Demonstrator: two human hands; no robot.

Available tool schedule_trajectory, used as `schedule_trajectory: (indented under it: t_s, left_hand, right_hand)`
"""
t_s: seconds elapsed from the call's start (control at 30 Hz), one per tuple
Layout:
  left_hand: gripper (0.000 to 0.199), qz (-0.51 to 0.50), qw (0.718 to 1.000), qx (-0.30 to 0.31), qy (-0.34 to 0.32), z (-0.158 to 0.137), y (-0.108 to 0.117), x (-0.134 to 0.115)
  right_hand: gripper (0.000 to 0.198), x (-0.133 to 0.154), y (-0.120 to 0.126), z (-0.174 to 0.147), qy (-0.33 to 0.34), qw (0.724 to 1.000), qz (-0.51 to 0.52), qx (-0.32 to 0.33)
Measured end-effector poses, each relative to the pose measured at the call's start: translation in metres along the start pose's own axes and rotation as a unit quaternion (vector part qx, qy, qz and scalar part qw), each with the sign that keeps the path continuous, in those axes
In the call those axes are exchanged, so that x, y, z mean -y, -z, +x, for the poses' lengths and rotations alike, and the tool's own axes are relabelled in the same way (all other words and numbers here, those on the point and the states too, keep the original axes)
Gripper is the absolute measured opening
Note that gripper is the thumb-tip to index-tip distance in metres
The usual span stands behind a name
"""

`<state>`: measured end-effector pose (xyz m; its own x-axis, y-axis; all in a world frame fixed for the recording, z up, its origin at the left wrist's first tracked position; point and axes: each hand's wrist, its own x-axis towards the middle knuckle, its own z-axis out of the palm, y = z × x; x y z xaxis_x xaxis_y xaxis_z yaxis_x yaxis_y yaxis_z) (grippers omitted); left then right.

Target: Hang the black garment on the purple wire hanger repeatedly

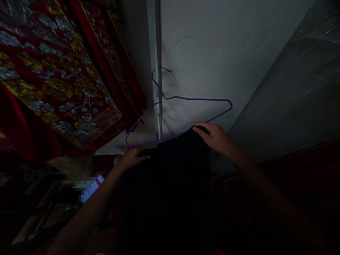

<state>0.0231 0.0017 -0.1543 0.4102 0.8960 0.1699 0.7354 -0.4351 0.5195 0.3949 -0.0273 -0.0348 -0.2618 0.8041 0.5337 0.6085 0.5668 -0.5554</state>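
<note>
A purple wire hanger (199, 99) hangs in front of a pale wall, its hook by a narrow upright strip. A black garment (170, 177) hangs just below and against the hanger's bottom bar; whether it is folded over the bar I cannot tell. My left hand (134, 157) pinches the garment's upper left edge, thumb in front. At the upper right corner, my right hand (212, 136) grips the cloth between thumb and fingers. The garment's lower part is lost in the dark, so its exact kind does not show.
Red cloth with gold and silver embroidery (61, 71) hangs at the upper left. A lit phone screen (92, 189) glows beyond my left forearm. Translucent plastic sheeting (300, 88) covers the right side. The pale wall (212, 53) stands behind the hanger.
</note>
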Motion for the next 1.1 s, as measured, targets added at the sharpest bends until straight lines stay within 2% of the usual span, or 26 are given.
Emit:
schedule_trajectory:
  t_s: [0.1,0.23,0.4,0.53,0.63,0.83,0.97,1.03,1.1]
  left_hand:
    - [0.014,0.09,0.995,-0.016,-0.036,-0.016,0.021,0.014]
    - [0.022,0.163,0.98,-0.106,-0.051,-0.037,0.047,0.018]
    - [0.015,0.153,0.966,-0.192,-0.075,-0.055,0.082,-0.001]
    - [0.013,0.145,0.946,-0.276,-0.093,-0.061,0.095,-0.026]
    - [0.02,0.126,0.937,-0.308,-0.103,-0.055,0.099,-0.049]
    - [0.031,0.116,0.932,-0.303,-0.159,-0.013,0.114,-0.089]
    - [0.036,0.104,0.919,-0.352,-0.146,0.016,0.121,-0.093]
    - [0.036,0.095,0.923,-0.345,-0.142,0.024,0.122,-0.088]
    - [0.031,0.098,0.931,-0.321,-0.142,0.027,0.123,-0.081]
  right_hand:
    - [0.028,-0.001,-0.011,0.003,0.002,1.0,-0.02,-0.003]
    - [0.03,0.001,-0.023,0.006,-0.001,1.0,-0.021,-0.012]
    - [0.031,0.003,-0.029,0.007,-0.008,1.0,-0.015,-0.013]
    - [0.03,0.007,-0.031,0.005,-0.016,1.0,0.011,0.003]
    - [0.029,0.014,-0.035,0.002,-0.015,0.998,0.054,0.016]
    - [0.032,0.024,-0.052,-0.004,-0.041,0.992,0.122,0.016]
    - [0.027,0.028,-0.05,-0.006,-0.024,0.991,0.13,0.01]
    - [0.021,0.031,-0.042,-0.009,-0.001,0.993,0.12,0.019]
    - [0.034,0.034,-0.032,-0.015,0.018,0.994,0.106,0.035]
